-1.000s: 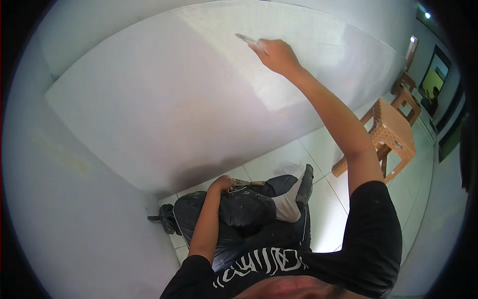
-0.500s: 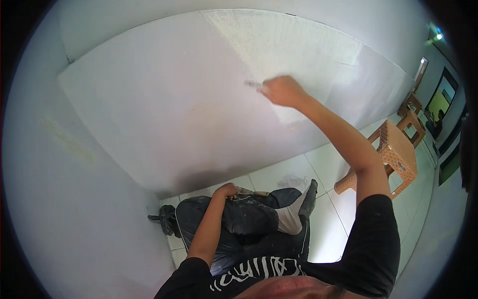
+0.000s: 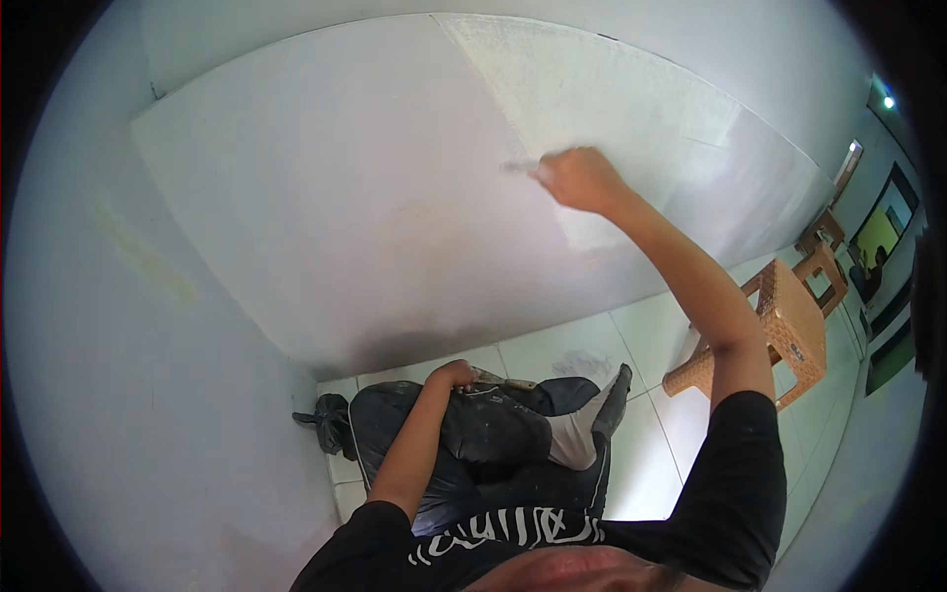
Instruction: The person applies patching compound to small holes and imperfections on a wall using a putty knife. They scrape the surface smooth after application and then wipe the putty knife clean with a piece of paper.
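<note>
My right hand (image 3: pixel 584 180) is raised in front of the low wall panel (image 3: pixel 326 187), its fingers closed around a small greyish flat-bladed tool (image 3: pixel 517 167). Motion blurs this tool, so its exact kind and whether it touches the surface are unclear. It lies beside the slanting border between the smooth lilac-grey area and a rougher pale yellowish patch (image 3: pixel 592 99). Down by my bent leg, my left hand (image 3: pixel 454 374) is closed around a putty knife (image 3: pixel 508 381) with stains on it, which points to the right across the dark trousers.
A tan woven-pattern plastic stool (image 3: pixel 789 316) stands at the right, with another stool (image 3: pixel 824 274) behind it. A black plastic bag (image 3: pixel 330 419) sits in the left corner. Pale dust (image 3: pixel 582 363) marks the tiled floor. Another person (image 3: pixel 874 271) appears far off at right.
The view has tilted slightly, shifting the wall to the right in the picture. My right hand stays near the same border with its tool; my left hand keeps its place.
</note>
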`<state>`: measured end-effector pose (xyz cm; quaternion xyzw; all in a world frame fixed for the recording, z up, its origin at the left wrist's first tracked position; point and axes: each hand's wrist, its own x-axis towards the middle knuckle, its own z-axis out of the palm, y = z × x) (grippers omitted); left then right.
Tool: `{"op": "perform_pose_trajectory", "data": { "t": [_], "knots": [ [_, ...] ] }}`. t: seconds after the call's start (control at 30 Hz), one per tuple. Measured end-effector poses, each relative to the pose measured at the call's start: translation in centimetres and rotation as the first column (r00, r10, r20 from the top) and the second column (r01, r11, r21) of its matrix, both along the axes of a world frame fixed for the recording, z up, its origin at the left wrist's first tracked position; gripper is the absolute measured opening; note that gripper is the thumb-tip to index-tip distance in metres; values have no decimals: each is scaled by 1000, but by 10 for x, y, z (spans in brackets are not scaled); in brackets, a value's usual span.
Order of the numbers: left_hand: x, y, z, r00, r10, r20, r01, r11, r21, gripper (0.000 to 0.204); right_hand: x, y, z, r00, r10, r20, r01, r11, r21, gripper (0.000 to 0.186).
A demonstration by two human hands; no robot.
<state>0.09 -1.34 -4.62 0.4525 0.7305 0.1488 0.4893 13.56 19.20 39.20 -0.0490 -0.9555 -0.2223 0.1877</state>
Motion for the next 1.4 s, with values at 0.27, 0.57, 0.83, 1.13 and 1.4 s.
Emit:
{"op": "perform_pose_trajectory", "data": {
  "t": [0.27,0.57,0.83,1.13,1.4],
  "knots": [
    [-17,-7,-13,999,-8,-50,7,1000,-9,50,-8,-19,-48,978,-97,187,130,976,-173,38],
    [10,-8,18,990,108,-92,-57,896,440,43,87,-58,-350,905,-378,-195,23,501,-865,49],
    [-25,-33,53,574,73,816,-569,752,333,40,61,-75,-386,951,-310,-3,120,375,-919,50],
    [-8,-44,115,-157,-142,977,-716,698,-14,64,68,-65,-394,930,-362,62,157,240,-958,57],
    [69,-79,202,-352,-689,633,-733,623,271,55,78,-51,-403,897,-437,70,187,230,-955,55]
  ]
}}
